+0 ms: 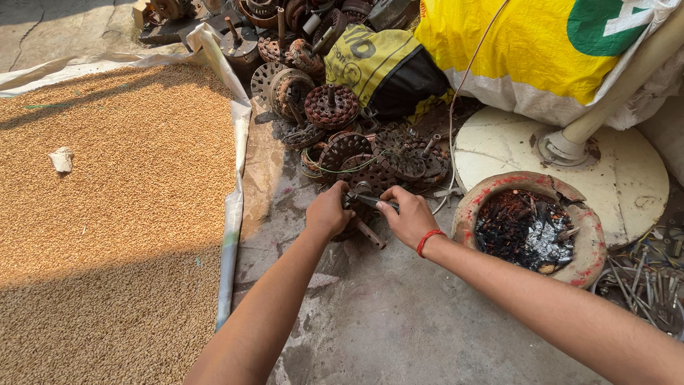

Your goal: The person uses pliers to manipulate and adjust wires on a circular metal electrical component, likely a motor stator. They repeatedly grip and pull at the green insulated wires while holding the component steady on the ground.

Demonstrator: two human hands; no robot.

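- Left hand (329, 212) curled down over a rusty motor rotor (356, 214) on the concrete floor (399, 321), fingers closed around it, pinning it in place.
- Right hand (410, 216), red thread at the wrist, closed on the handles of a dark plier-like tool (372, 200); the tool's tip reaches toward the left hand, over the rotor. Exact bite point hidden by the fingers.
- The rotor lies at the near edge of a heap of similar rusted rotors (335, 107), its shaft (370, 233) poking out toward the person.
- Risk, as I judge it: tool tip works right beside the left fingers; a slip off the rusty metal could nick them. The rotor might also roll on its shaft if the grip loosens.
- Loose grain spread on a white sheet (235, 207) lies near to the left; flung scraps could land in it.
- Cracked clay bowl (531, 228) of dark burnt wire scraps sits just right of the right hand.
- Packaging: large yellow sack (513, 50) with a green patch at upper right, white underside; smaller yellow-and-black bag (385, 68) with dark lettering slumped behind the heap.
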